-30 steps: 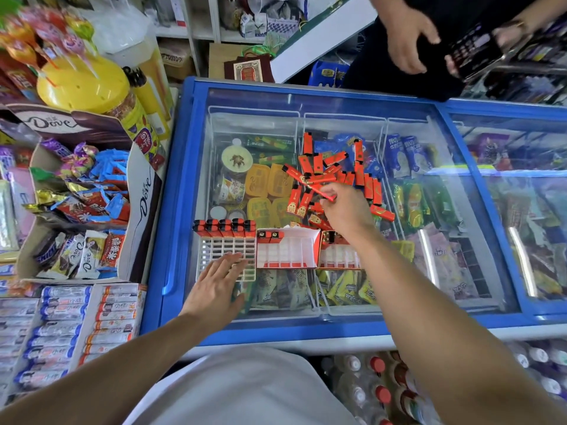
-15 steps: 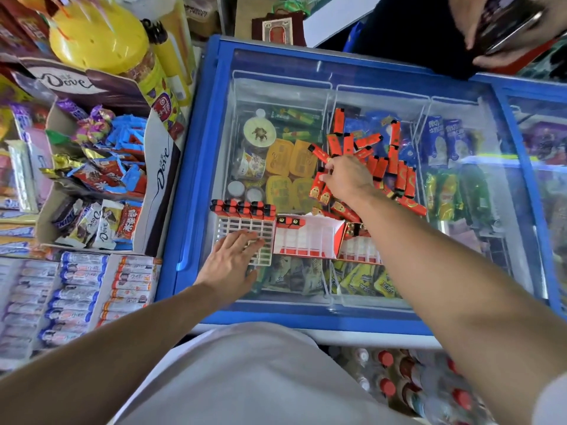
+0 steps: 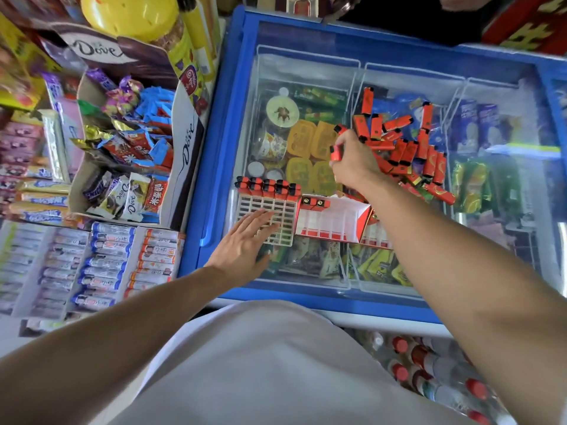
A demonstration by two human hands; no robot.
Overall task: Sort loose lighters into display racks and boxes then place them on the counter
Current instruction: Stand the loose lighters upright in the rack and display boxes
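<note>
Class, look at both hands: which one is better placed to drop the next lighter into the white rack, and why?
The right hand: it already pinches a lighter from the pile. The left hand lies flat on the rack, steadying it.

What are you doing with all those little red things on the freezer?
A person is sorting red lighters on the glass lid of a blue freezer. The right hand holds one lighter picked from the loose pile. The left hand rests flat on a white rack to steady it. One row of lighters already stands along the rack's far edge; most slots are unfilled. A red and white box lies beside it.
</note>
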